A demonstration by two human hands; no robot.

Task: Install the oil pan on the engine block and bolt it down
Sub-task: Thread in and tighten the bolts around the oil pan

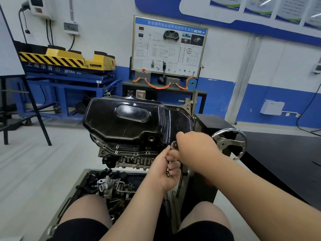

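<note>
Black oil pan [125,122] sits on the engine block [135,160], its long axis running left to right, just up-left of both hands. The right hand [194,148], nearer the pan's rim, grips a wrench [174,145]. The left hand [165,173] below is curled round what look like bolts [168,172].

**What the hands and edges conceal**

The right hand [194,146] covers the near right corner of the oil pan [125,119]. Its fingers face away, so its grip cannot be read. Only a round metal head [174,145] shows beside it. The left hand [166,173] curls round a thin metal piece [168,169], mostly buried in the fingers and too small to identify. The oil pan hides most of the engine block [135,160]. The left forearm crosses the parts tray [80,178]. Print on the training board [168,46] is unreadable, and the top edge cuts the wall posters [257,6].
</note>
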